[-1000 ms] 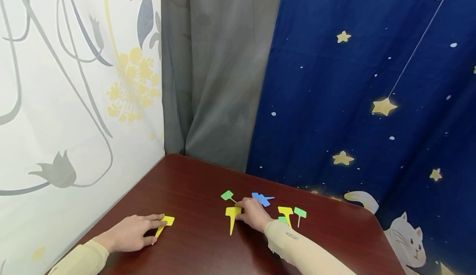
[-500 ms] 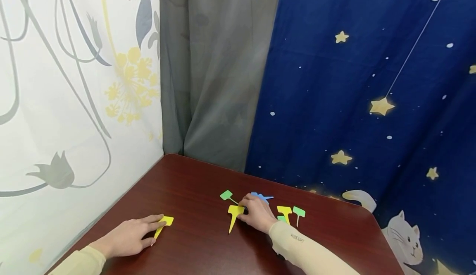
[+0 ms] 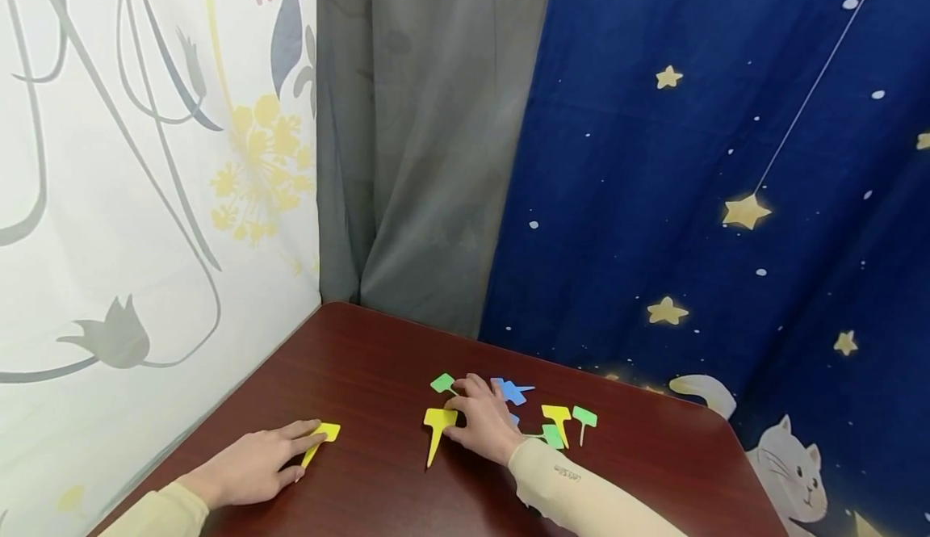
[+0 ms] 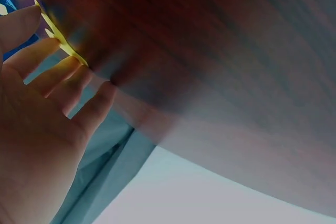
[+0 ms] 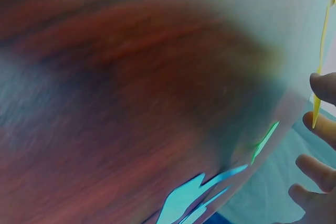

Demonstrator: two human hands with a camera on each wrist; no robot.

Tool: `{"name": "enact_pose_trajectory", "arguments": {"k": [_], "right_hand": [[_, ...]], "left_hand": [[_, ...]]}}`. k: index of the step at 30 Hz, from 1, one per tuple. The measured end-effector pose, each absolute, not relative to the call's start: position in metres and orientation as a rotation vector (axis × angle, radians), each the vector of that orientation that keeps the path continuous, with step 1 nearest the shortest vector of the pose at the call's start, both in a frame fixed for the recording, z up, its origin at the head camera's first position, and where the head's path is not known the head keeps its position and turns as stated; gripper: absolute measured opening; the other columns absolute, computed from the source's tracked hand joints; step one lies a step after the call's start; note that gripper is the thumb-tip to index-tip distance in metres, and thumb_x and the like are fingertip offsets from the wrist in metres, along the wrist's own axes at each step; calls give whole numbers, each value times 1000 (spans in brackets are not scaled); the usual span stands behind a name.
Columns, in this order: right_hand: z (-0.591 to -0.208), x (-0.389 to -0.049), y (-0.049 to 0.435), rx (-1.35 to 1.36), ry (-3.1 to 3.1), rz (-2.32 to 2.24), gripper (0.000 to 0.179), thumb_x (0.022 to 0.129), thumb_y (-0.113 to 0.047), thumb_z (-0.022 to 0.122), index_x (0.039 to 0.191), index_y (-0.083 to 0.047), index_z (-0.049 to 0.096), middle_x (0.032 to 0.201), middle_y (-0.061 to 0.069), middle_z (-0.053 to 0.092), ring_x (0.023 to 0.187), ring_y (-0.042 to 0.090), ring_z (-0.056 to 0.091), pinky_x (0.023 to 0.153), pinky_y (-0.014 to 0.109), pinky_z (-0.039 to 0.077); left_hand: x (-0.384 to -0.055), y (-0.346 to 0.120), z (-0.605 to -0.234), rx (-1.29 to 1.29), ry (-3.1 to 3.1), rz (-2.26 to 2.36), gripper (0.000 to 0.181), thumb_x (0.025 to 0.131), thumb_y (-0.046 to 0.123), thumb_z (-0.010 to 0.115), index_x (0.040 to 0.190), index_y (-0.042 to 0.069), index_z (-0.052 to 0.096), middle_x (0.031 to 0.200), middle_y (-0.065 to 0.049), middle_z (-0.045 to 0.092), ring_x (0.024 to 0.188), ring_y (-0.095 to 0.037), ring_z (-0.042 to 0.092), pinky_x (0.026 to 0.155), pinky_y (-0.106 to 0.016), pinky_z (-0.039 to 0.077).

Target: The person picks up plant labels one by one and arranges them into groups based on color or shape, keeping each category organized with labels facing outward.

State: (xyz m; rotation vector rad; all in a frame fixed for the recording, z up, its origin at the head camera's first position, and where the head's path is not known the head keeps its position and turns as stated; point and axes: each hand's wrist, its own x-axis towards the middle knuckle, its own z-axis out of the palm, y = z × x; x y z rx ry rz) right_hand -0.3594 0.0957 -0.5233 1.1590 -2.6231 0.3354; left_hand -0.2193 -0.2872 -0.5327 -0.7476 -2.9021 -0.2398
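My left hand (image 3: 254, 460) rests at the left of the dark red-brown table, its fairly straight fingers on a yellow T-shaped plant label (image 3: 328, 431). In the left wrist view, thumb and fingertips touch that label (image 4: 62, 40). Between thumb and index finger my right hand (image 3: 483, 420) pinches another yellow plant label (image 3: 439, 420), its pointed end toward me. The right wrist view shows this label (image 5: 316, 103) edge-on at the fingertips. A green label (image 3: 441, 383) lies just beyond the right hand, partly hidden by it.
Overlapping blue labels (image 3: 513, 392) lie behind the right hand, and another blue piece shows beside it. Right of them lie a yellow label (image 3: 556, 413) and green labels (image 3: 584, 417). Curtains (image 3: 436, 157) hang along the back and left of the table (image 3: 378, 480).
The right hand, with its yellow label, first shifts slightly right, then left. More of the green and blue labels beside its wrist now shows. The left hand stays in place.
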Motion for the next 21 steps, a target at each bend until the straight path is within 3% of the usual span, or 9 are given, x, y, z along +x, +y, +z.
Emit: {"name": "enact_pose_trajectory", "arguments": {"k": [21], "right_hand": [[-526, -337, 36, 1122, -2694, 315, 30, 87, -52, 75, 111, -33, 74, 137, -4, 54, 132, 20, 44, 110, 65, 29]], "left_hand": [[-227, -288, -525, -783, -2996, -394, 40, 91, 19, 72, 131, 18, 69, 142, -14, 56, 107, -32, 68, 77, -44, 55]]}}
